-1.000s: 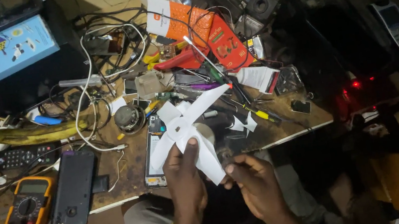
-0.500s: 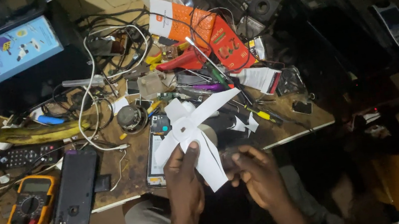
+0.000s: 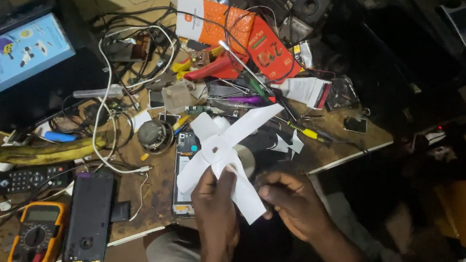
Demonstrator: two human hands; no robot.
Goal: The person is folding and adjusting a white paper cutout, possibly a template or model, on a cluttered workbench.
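The left hand (image 3: 215, 212) is closed on the hub of a white paper propeller (image 3: 221, 154), thumb pressed on the front just below a small centre hole, so the blades fan out free above and to either side of the grip. The right hand (image 3: 291, 202) pinches the lower blade's edge just right of that grip, apparently steadying it. The propeller is held above the near edge of a cluttered workbench (image 3: 152, 203). Directly behind the grip lies an opened phone (image 3: 185, 168). Well to the left of it sit a dark phone (image 3: 88, 217) and a yellow multimeter (image 3: 36, 233). Paper offcuts (image 3: 286, 143) lie just right of the blades.
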